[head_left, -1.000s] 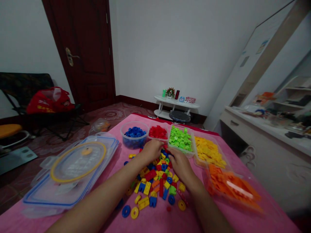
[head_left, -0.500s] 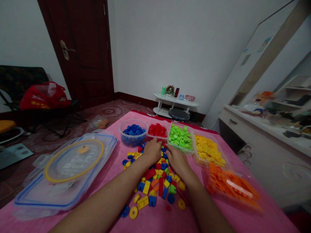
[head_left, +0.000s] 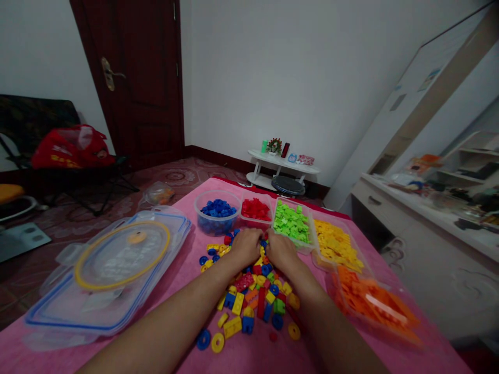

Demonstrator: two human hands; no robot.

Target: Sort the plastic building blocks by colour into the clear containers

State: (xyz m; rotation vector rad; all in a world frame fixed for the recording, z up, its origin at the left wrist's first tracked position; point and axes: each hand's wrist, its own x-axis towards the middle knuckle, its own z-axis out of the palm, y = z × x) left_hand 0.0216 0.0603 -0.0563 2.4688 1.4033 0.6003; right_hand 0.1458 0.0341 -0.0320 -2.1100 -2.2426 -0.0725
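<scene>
A mixed pile of toy building bricks (head_left: 255, 298) in red, yellow, blue, green and orange is spread over the pink tablecloth, with round wheel-like pieces among them. At its far side my left hand (head_left: 248, 246) reaches down with fingers curled. My right hand (head_left: 279, 249) is close beside it, also curled, its fingertips near those of the left. Whatever the fingers hold is hidden behind the hands. Just beyond stand a round tub of blue bricks (head_left: 218, 209), a box of red bricks (head_left: 255, 209) and a box of green bricks (head_left: 291, 222).
To the right are a box of yellow bricks (head_left: 337, 244) and a box of orange bricks (head_left: 378, 304). Stacked clear lids (head_left: 105, 306), a yellow-rimmed round one on top, lie at the left. Behind the table are a low white stand (head_left: 283, 158) and a door (head_left: 136, 78).
My right hand has drawn in toward my left, and its fingers are more curled. The view has shifted slightly, moving the table's contents a little to the right.
</scene>
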